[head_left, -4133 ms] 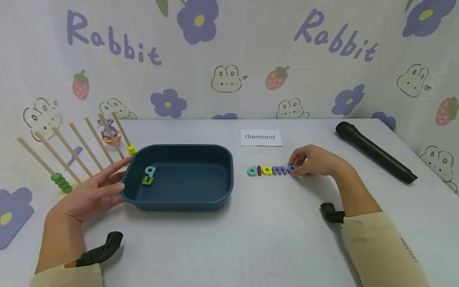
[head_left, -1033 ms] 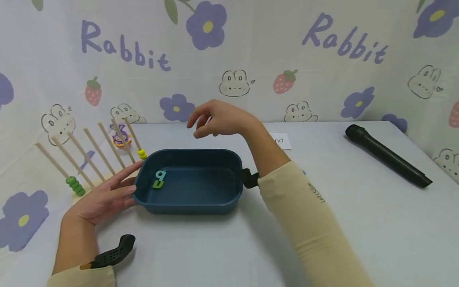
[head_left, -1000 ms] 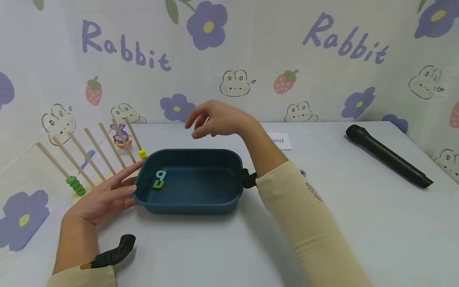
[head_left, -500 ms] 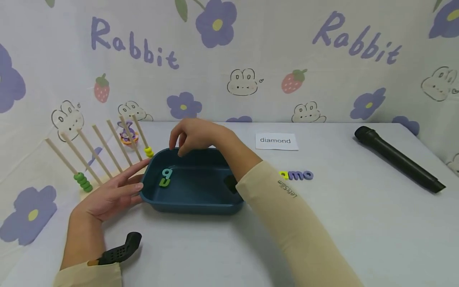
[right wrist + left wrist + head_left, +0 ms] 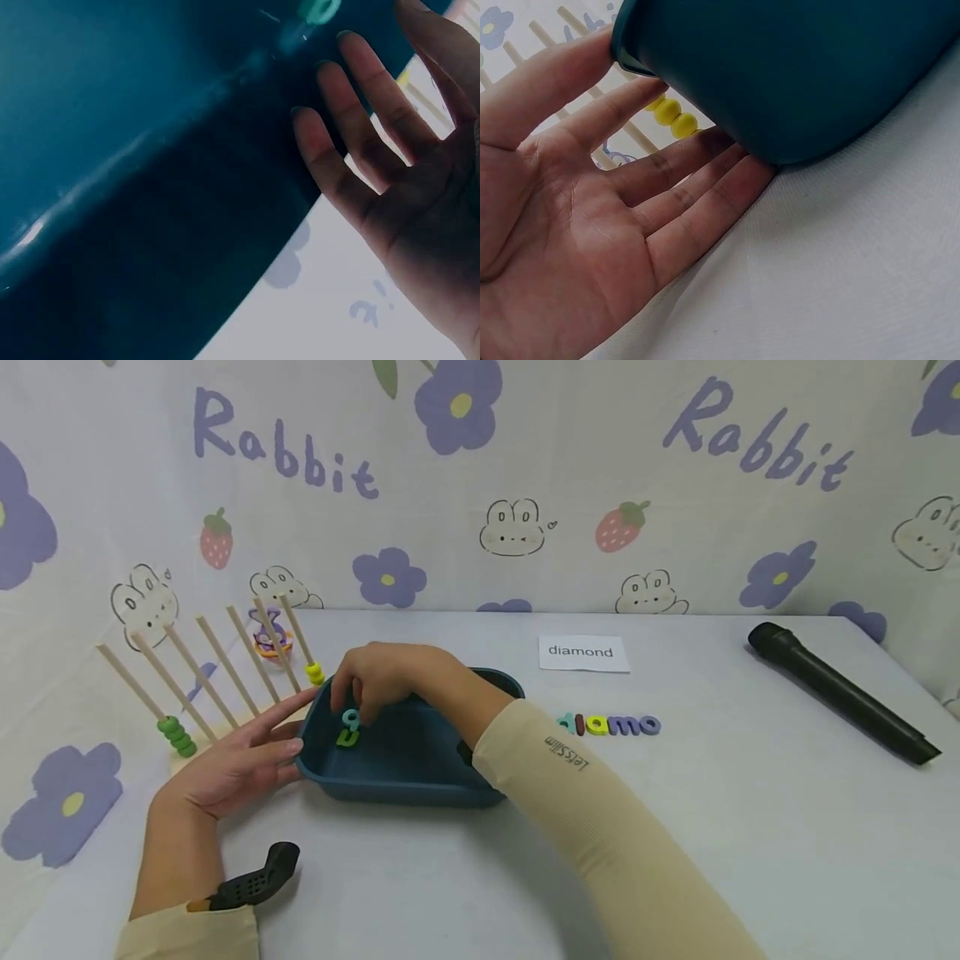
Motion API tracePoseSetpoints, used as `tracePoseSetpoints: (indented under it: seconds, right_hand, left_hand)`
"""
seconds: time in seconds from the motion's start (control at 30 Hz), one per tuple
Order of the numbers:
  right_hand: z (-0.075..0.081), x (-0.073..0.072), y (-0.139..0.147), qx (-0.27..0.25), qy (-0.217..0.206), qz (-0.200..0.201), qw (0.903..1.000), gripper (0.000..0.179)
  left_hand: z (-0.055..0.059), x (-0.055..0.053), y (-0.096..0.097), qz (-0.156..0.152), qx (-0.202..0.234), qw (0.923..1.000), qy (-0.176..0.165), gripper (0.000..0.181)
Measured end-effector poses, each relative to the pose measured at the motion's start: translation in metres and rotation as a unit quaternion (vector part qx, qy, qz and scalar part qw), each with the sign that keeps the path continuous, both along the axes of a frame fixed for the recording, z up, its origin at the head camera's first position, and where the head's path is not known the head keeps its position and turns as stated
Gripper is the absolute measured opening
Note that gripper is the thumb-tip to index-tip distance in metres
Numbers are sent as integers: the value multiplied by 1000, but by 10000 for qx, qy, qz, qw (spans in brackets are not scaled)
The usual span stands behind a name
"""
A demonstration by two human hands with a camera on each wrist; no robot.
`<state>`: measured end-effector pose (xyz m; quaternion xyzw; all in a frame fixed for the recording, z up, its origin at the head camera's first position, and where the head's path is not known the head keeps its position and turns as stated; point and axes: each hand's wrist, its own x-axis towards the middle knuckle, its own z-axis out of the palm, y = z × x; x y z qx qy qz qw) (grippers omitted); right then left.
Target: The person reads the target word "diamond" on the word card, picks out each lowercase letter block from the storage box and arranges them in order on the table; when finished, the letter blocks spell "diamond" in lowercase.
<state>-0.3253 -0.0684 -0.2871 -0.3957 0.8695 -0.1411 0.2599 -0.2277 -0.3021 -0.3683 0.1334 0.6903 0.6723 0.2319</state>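
A dark teal rectangular bin (image 5: 408, 792) sits on the white table. My left hand (image 5: 243, 760) rests against its left end, thumb at the rim and fairly straight fingers touching the outer wall (image 5: 765, 90). My right hand (image 5: 386, 677) reaches down into the bin's left part, fingers loosely bent, nothing visible between them. Right by its fingertips lie a light teal letter q (image 5: 349, 719) and a green u-shaped letter (image 5: 347, 738). In the right wrist view, the fingers (image 5: 356, 116) are spread near the teal letter (image 5: 321, 9).
Right of the bin stands a row of coloured letters (image 5: 633, 726), its left end partly behind the right sleeve. A card reading "diamond" (image 5: 583, 653) lies behind it. A black microphone (image 5: 840, 693) is at far right. Wooden rods with beads (image 5: 176, 737) and a purple figurine (image 5: 272, 635) stand left.
Earlier my right hand was at the purple o in the letter row. It has since crossed left above the bin and come down into it. My left hand stays at the bin's end.
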Motion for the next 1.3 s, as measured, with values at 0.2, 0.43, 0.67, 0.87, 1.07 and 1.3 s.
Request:
tracePoseSetpoints:
  seconds: [0.2,0.43,0.67,0.87,1.07,1.3]
  right_hand:
    - [-7,6,-11,446,51,171,9988,42]
    - [-12,7,-17,625,157,304,9975,42]
    - [-18,7,-21,755,352,348,9959,35]
    - [-21,11,-22,987,413,316,9938,25]
    - [-21,11,-23,1005,351,413,9935,18]
    - [-13,1,-11,588,-398,373,9968,11]
  left_hand:
    - [1,0,0,40,-15,10000,-40,68]
    - [1,0,0,47,16,10000,-43,68]
    - [1,0,0,56,51,10000,-53,67]
    - [1,0,1,98,-15,9999,-36,67]
    - [1,1,-1,130,6,9999,-45,68]
    - [2,0,-1,138,100,9998,-125,67]
